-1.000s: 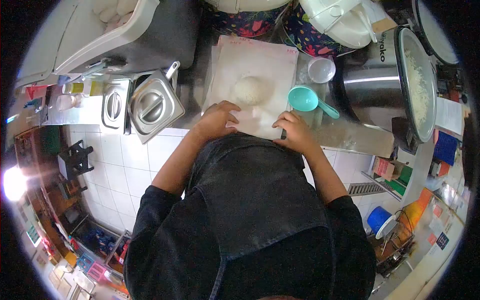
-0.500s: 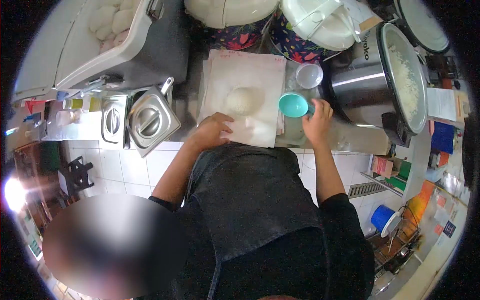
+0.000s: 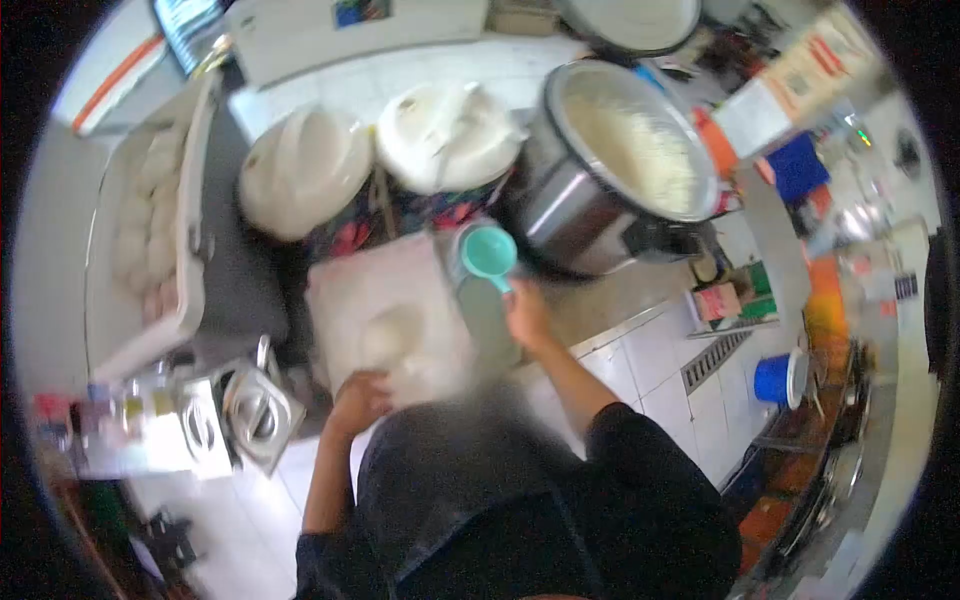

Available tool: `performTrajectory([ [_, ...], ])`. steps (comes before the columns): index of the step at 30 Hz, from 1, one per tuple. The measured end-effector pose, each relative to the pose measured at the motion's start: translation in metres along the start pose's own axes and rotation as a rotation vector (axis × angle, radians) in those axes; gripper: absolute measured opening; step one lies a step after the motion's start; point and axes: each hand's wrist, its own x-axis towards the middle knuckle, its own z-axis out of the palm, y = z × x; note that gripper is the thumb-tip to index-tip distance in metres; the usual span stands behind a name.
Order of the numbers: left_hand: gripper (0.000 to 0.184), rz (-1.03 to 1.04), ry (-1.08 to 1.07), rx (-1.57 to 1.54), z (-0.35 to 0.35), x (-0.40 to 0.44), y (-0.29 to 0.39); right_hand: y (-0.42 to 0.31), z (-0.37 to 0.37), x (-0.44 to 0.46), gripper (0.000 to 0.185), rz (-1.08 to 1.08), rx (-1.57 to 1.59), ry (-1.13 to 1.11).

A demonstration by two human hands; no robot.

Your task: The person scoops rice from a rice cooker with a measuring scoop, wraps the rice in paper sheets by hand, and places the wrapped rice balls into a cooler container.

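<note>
My right hand (image 3: 528,316) is closed around the handle of a teal scoop (image 3: 489,251). The scoop's round bowl faces up, just right of the paper and partly in front of a small clear container (image 3: 466,237). A stack of white paper sheets (image 3: 345,285) lies on the counter, with a rounded white mound of what looks like rice (image 3: 392,338) on top. My left hand (image 3: 362,402) rests on the near left edge of the paper, fingers apart and somewhat blurred.
A large cooker (image 3: 560,190) of white rice (image 3: 655,165) stands at the right. Behind the paper are two white-lidded containers (image 3: 305,170). An open cooler (image 3: 235,260) holding white bundles stands left, near metal lidded pans (image 3: 262,415).
The view has swung and tilted upward, showing more of the cooker and the floor behind. My right hand has moved the scoop toward the clear container. My left hand remains at the paper's edge.
</note>
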Motion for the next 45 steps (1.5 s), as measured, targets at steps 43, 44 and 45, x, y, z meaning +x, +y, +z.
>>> performTrajectory([
  [43,0.013,0.203,0.253,0.67,-0.033,-0.024,0.005,-0.028,0.048,-0.075,0.01,-0.818,0.073,-0.258],
  [44,0.013,0.198,0.306,0.477,-0.029,-0.027,0.015,-0.033,0.023,-0.079,0.008,-0.776,-0.063,-0.335],
  [45,0.014,0.157,0.277,0.402,-0.026,-0.031,0.009,-0.024,0.021,-0.079,0.009,-0.794,0.004,-0.366],
])
